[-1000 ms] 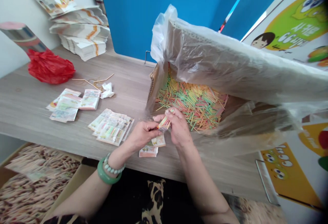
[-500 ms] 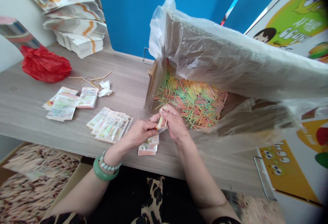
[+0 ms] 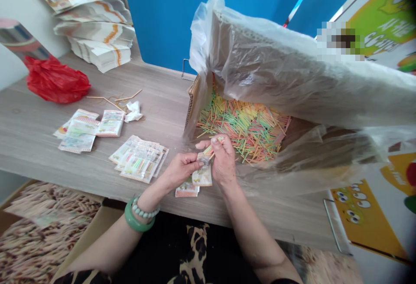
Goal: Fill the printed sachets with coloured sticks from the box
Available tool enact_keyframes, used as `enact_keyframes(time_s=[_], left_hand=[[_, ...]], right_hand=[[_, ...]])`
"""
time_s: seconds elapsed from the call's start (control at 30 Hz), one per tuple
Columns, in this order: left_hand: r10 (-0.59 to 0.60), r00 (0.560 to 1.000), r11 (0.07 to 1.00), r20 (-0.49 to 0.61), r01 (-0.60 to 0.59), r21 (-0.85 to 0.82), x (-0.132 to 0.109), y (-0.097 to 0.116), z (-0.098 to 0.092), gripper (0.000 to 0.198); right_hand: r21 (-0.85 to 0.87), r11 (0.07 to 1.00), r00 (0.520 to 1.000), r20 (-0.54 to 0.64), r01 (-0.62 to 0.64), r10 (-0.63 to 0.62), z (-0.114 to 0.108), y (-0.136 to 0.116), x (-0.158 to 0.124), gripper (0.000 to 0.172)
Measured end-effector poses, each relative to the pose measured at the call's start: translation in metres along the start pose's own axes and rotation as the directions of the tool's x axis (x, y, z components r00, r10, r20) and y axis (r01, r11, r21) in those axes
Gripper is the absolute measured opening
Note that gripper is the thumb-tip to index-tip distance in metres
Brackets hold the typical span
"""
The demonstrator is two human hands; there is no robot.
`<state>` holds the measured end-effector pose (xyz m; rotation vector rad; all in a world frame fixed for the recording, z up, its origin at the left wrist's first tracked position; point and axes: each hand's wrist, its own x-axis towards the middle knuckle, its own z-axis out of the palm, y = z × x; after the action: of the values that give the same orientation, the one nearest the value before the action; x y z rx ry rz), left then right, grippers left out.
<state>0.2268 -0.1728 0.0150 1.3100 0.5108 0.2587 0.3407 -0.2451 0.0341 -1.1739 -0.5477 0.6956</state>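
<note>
This looks like a packing workshop: a brown, plastic-lined cardboard box of thin pastel sticks stands on a grey wood-grain table, flat printed packets lying left of the box.

- On the right of the counter stands the box, sticks lying inside.
- Before its near left corner are the left hand and right hand, a packet between them.
- Left of them lies the packet pile; farther left, the packet cluster.
- Behind the pile, the tissue; behind the cluster, the bag.
- Back left, the carton stack.
</note>
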Motion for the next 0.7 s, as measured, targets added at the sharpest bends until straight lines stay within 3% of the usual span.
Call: enact_keyframes(time_s=[0.13, 0.3, 0.43, 0.5, 0.7], left_hand=[[-0.053, 0.997, 0.997, 0.053, 0.056, -0.058, 0.001, -0.001, 0.002, 0.028], [-0.055, 0.994, 0.995, -0.097, 0.046, -0.093, 0.004, -0.003, -0.005, 0.028], [0.037, 0.981, 0.999, -0.190, -0.038, 0.002, 0.004, 0.001, -0.011, 0.023], [0.074, 0.973, 0.997, -0.218, -0.070, 0.027, 0.004, 0.004, -0.012, 0.020], [0.044, 0.986, 0.999, -0.163, -0.044, 0.003, 0.001, 0.006, -0.013, 0.023]], right_hand=[[-0.052, 0.993, 0.989, -0.101, 0.105, -0.110, -0.002, -0.007, 0.003, 0.023], [-0.213, 0.946, 0.951, -0.135, 0.246, -0.277, -0.026, 0.009, 0.020, 0.020], [-0.455, 0.878, 0.989, 0.073, 0.148, -0.129, -0.048, 0.041, 0.033, 0.023], [-0.484, 0.870, 0.995, 0.076, 0.096, -0.068, -0.052, 0.047, 0.035, 0.020], [-0.253, 0.965, 0.997, 0.020, 0.072, -0.069, -0.031, 0.006, 0.027, 0.016]])
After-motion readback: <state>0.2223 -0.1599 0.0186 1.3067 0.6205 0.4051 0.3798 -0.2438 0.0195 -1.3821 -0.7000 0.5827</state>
